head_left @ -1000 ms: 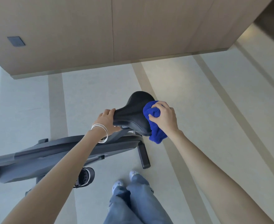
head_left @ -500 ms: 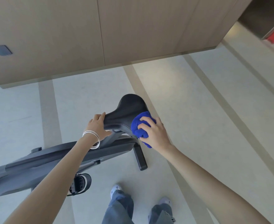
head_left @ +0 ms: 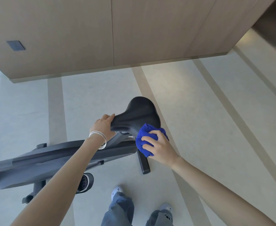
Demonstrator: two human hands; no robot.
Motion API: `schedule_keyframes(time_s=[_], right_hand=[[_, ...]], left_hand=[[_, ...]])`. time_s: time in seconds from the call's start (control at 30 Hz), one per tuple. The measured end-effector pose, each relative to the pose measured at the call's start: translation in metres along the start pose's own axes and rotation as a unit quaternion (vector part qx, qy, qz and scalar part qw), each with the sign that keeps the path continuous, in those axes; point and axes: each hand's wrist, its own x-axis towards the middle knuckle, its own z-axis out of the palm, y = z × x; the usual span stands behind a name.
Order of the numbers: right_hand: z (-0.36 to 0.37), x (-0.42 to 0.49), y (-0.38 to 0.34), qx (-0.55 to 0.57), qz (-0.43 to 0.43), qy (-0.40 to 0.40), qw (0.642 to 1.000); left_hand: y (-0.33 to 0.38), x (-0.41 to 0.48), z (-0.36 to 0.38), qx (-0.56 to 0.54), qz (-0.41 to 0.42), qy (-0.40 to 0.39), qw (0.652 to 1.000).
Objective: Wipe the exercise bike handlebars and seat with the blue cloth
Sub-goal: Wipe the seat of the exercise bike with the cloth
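Presses the bunched blue cloth against the near right edge of the black seat, right hand curled round it, fingers spread over the top. Grips the seat's narrow nose with the left hand, fingers wrapped over the tip, silver bangles at the wrist. Stands beside the grey bike frame, a pedal under the left forearm, on a pale striped floor before a wood-panelled wall.

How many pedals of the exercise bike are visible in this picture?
1. The pedal hangs under the bike frame, partly covered by the left forearm. A second pedal may be hidden behind the frame.
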Motion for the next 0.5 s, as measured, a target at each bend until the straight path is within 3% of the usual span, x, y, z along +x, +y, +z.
schedule_keyframes(time_s=[0.07, 0.23, 0.5], right_hand=[[-0.008, 0.004, -0.003, 0.024, 0.030, 0.017, 0.999], [-0.032, 0.005, 0.005, 0.161, 0.216, 0.077, 0.960], [-0.025, 0.041, 0.023, 0.131, 0.233, 0.016, 0.963]], left_hand=[[-0.004, 0.000, 0.000, 0.002, 0.006, 0.011, 1.000], [-0.011, -0.001, 0.000, -0.008, 0.011, 0.033, 0.999], [-0.012, -0.006, -0.003, -0.068, -0.004, 0.053, 0.996]])
